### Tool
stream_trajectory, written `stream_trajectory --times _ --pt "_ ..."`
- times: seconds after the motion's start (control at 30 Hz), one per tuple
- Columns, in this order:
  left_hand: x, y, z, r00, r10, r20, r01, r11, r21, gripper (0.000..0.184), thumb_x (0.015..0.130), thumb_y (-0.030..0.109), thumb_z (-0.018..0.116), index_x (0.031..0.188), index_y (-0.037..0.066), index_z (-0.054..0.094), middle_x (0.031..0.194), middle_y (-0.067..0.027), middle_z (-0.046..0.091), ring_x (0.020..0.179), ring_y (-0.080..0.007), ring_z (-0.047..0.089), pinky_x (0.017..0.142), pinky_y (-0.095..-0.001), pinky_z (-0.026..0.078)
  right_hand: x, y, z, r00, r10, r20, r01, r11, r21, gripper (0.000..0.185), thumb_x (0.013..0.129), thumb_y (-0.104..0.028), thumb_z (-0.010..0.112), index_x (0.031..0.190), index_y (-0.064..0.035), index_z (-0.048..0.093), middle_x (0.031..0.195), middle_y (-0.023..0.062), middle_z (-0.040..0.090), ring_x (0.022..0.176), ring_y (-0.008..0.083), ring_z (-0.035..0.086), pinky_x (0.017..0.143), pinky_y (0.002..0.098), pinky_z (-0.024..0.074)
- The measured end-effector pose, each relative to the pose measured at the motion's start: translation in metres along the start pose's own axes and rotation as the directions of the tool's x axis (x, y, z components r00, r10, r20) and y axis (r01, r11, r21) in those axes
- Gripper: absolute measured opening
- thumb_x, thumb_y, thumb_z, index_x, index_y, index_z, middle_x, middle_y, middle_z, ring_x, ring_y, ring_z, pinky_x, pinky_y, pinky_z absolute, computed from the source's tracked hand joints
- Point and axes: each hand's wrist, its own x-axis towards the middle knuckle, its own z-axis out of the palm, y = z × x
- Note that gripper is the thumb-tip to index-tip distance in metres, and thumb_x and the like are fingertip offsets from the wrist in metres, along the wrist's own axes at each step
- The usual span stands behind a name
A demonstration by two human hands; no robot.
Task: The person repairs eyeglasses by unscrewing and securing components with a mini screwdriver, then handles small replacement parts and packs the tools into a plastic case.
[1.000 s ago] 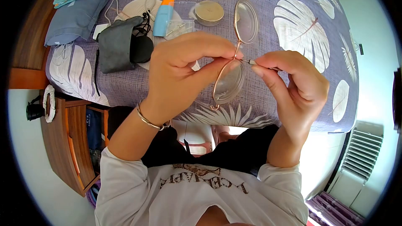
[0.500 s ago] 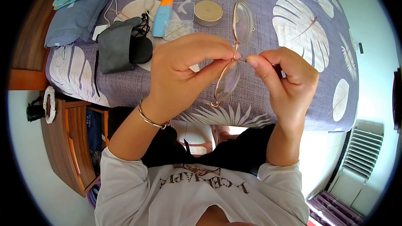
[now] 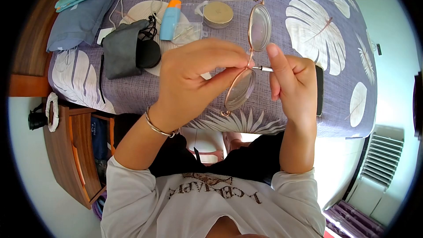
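Observation:
Thin gold-rimmed eyeglasses [image 3: 260, 28] are held up on edge above the bed, one lens above the other. My left hand [image 3: 189, 75], with a bangle at the wrist, pinches them at the bridge between thumb and fingertips. A small screwdriver [image 3: 264, 68] lies in my right hand [image 3: 291, 77], its thin tip pointing left at the nose-pad area beside my left fingertips. Whether the tip touches a screw is too small to tell. The right thumb is raised, while the fingers curl around the handle, which is mostly hidden.
On the patterned bedspread [image 3: 326, 110] lie a grey pouch [image 3: 121, 53], a black round item [image 3: 148, 53], a blue bottle [image 3: 170, 23], a clear plastic box [image 3: 187, 33] and a round gold tin [image 3: 218, 14]. A dark phone-like object [image 3: 320, 90] shows behind my right hand.
My right hand has shifted slightly left and turned, with the thumb lifting up and the screwdriver shaft now showing. The glasses have tilted a little; my left hand keeps its pinch.

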Motion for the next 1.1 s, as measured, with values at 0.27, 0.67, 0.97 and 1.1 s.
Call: stream_trajectory --times 0.27,0.67,0.97,1.1 --pt "0.002 -0.001 -0.012 0.974 -0.131 -0.186 0.055 0.929 -0.366 0.018 0.069 -0.011 0.056 0.085 -0.004 0.057 0.084 -0.0111 0.058 0.077 -0.0163 0.057 0.072 -0.0248 0.046 0.018 0.021 -0.042 0.926 -0.166 -0.340 0.209 0.973 0.094 0.018 0.080 -0.018 0.054 0.068 -0.0047 0.053 0.057 -0.0035 0.045 0.051 0.0029 0.034 0.047 0.0159 0.0259" --pt "-0.001 0.001 -0.013 0.948 -0.198 -0.248 0.040 0.849 -0.528 0.021 0.068 -0.010 0.058 0.088 -0.005 0.056 0.085 -0.0134 0.059 0.075 -0.0175 0.058 0.071 -0.0259 0.047 0.039 0.136 -0.061 0.989 -0.060 -0.135 -0.003 0.907 -0.421 0.012 0.068 -0.006 0.063 0.079 -0.0024 0.063 0.067 0.0027 0.055 0.059 0.0091 0.045 0.056 0.0208 0.0374" --pt "-0.001 0.016 -0.011 0.956 -0.227 -0.184 0.072 0.794 -0.603 0.016 0.069 -0.010 0.057 0.084 -0.005 0.058 0.085 -0.0129 0.059 0.073 -0.0166 0.057 0.069 -0.0255 0.047 0.026 0.068 -0.036 0.865 -0.470 -0.178 0.257 0.718 -0.647 0.026 0.066 -0.002 0.063 0.091 -0.0029 0.056 0.077 0.0061 0.055 0.062 0.0127 0.049 0.058 0.0238 0.0408" --pt "-0.002 0.023 -0.010 0.984 -0.107 -0.146 0.029 0.887 -0.460 0.017 0.068 -0.010 0.058 0.085 -0.005 0.058 0.086 -0.0127 0.058 0.076 -0.0161 0.056 0.067 -0.0242 0.046 -0.008 0.010 -0.009 0.723 -0.651 -0.233 0.593 0.757 -0.274 0.021 0.063 0.003 0.063 0.081 -0.0030 0.055 0.075 0.0072 0.055 0.060 0.0136 0.049 0.051 0.0242 0.0413"
